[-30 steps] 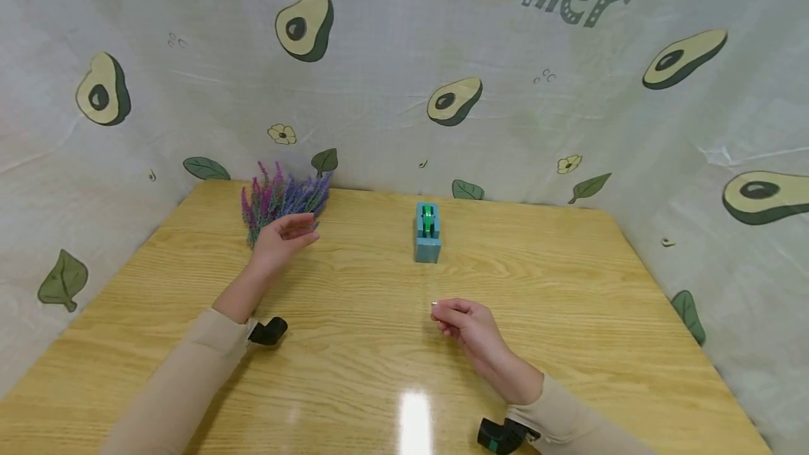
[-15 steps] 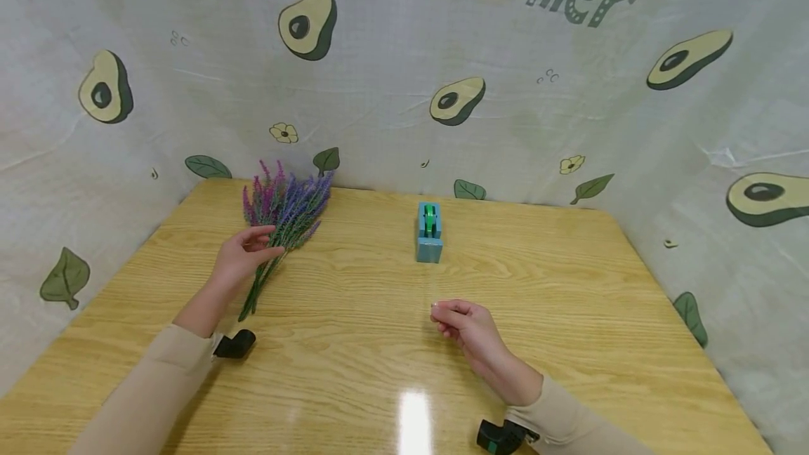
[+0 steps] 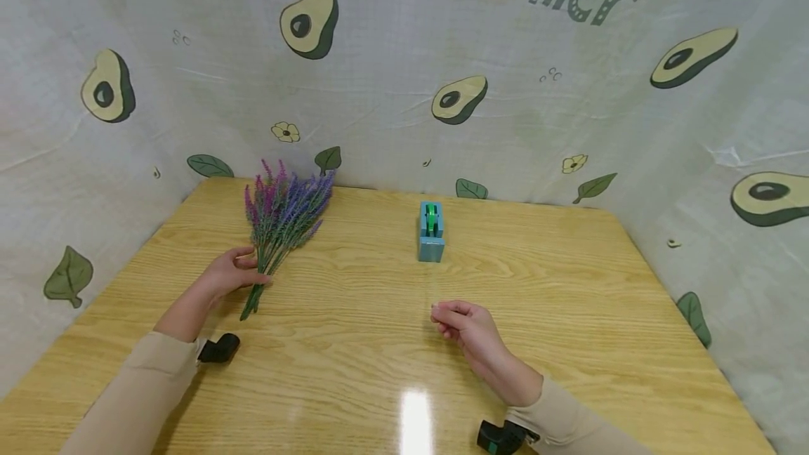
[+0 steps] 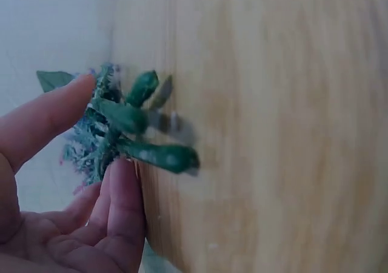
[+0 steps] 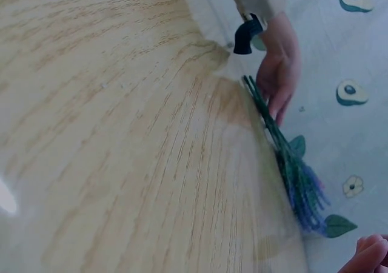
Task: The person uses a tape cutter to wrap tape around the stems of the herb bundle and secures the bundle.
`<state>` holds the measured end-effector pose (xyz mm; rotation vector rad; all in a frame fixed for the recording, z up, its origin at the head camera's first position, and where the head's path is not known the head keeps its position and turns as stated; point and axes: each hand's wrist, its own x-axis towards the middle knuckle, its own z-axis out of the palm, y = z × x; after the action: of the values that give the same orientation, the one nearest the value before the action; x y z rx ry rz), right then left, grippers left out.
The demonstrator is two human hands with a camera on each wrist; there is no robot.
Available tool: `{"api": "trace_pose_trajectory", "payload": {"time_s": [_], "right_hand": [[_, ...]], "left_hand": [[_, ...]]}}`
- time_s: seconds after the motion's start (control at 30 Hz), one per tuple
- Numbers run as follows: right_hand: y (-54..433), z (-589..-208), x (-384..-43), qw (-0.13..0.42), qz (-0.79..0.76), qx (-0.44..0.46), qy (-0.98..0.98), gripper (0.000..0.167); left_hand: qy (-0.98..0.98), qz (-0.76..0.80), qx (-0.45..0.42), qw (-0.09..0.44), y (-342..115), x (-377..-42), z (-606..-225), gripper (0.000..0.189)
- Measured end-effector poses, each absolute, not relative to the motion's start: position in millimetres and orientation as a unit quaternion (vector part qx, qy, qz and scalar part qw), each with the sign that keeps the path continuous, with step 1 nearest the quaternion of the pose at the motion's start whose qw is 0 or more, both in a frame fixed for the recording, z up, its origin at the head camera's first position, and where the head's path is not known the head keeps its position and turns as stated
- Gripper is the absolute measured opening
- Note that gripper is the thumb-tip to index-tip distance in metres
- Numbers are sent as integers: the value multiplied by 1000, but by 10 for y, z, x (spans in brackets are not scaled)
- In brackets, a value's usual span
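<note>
A bunch of purple and pink lavender (image 3: 287, 209) lies on the table at the back left, its green stems toward me. My left hand (image 3: 229, 274) is at the lower stems, thumb across them and fingers on their left side. In the left wrist view the stem ends (image 4: 160, 156) show between thumb and fingers, with a gap around them. My right hand (image 3: 470, 332) holds thumb and forefinger together on the end of a clear strip of tape (image 3: 432, 285). That strip runs back to a blue tape dispenser (image 3: 431, 250) with a green roll.
The wooden table (image 3: 354, 357) reaches back to a pale cloth (image 3: 379, 55) printed with avocados and leaves. A black wrist camera (image 3: 220, 348) sits at my left cuff, another (image 3: 505, 436) at my right cuff.
My left hand has moved from over the flower heads down and left to the lower stems. The right hand stays put, still pinching the tape.
</note>
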<state>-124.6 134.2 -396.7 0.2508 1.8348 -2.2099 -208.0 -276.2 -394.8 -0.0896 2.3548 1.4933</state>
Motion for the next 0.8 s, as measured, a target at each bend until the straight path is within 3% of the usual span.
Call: {"api": "trace_pose_trajectory", "payload": {"time_s": [0.4,0.8], "right_hand": [[1353,-3981,-1244,125,-758,87,634,16],[1347,-3990,-1245,121,-764,86,628,7]], "left_hand": [[857,479,-20,189,-2688,-2085,-3903,80],[872,454,2,180,-2652,-2068,-3860,66]]}}
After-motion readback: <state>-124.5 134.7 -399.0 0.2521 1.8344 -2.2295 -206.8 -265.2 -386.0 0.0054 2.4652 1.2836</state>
